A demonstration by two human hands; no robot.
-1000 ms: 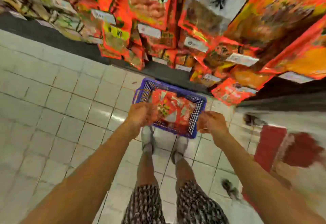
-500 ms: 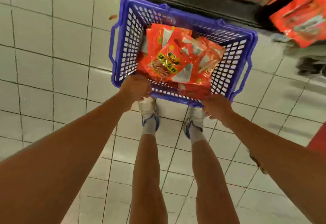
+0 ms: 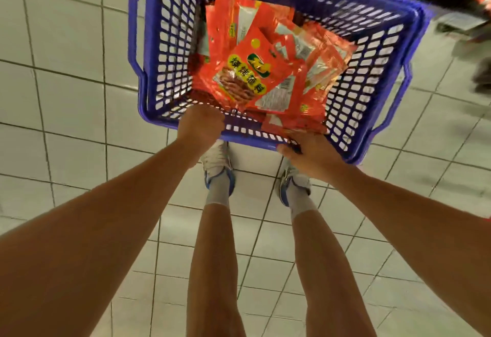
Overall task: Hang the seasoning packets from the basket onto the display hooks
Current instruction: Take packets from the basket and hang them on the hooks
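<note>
The red seasoning packets lie piled in the blue basket at twelve o'clock. Your left hand and right hand curl tight round its near rim, above the white tiled floor.

A single head-worn wide-angle camera looks almost straight down along the person's own arms and legs to the tiled floor. It sits close above the blue basket, which fills the upper middle. Wide-lens distortion bends the tile lines toward the edges.
</note>
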